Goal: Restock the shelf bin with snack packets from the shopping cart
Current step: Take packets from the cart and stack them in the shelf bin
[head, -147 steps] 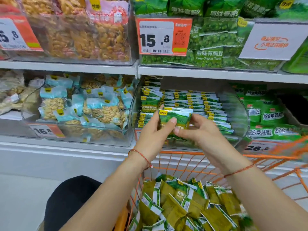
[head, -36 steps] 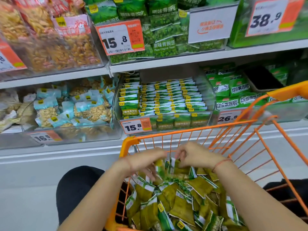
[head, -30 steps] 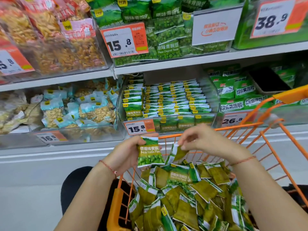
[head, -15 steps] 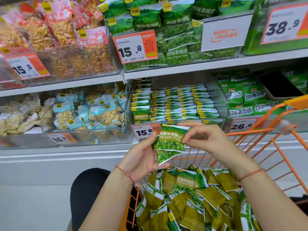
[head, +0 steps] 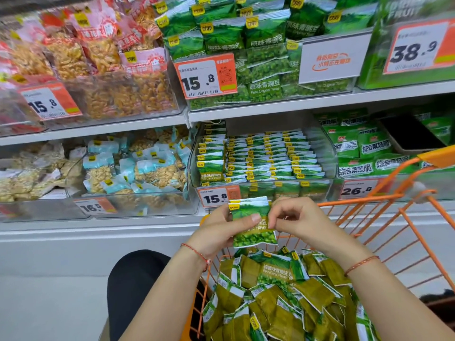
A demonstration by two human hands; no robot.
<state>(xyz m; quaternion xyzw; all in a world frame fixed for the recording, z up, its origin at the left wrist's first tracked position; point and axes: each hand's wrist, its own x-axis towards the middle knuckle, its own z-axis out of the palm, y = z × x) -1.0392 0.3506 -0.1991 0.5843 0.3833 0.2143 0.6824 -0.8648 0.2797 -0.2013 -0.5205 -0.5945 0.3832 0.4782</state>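
A small stack of green garlic-pea snack packets [head: 248, 212] is held upright above the orange shopping cart [head: 398, 217]. My left hand [head: 219, 232] grips the stack from the left, thumb across its front. My right hand [head: 298, 222] pinches its right edge. Under my hands the cart holds a heap of several more green packets [head: 283, 296]. Behind the stack stands the clear shelf bin [head: 330, 153], with neat rows of the same packets [head: 261, 156] inside and a 15.8 price tag [head: 215, 198] on its front.
To the left of the bin is a clear bin of pale-blue nut packets [head: 138, 168]. Another bin of green packets [head: 364, 153] sits on the right. The upper shelf [head: 270, 109] carries bigger green and red snack bags. My dark-clothed knee [head: 138, 286] is left of the cart.
Both hands dipped into the cart, lifted out green packets, and brought them together into one upright stack. Since half a second ago the stack has been squared up between both hands.
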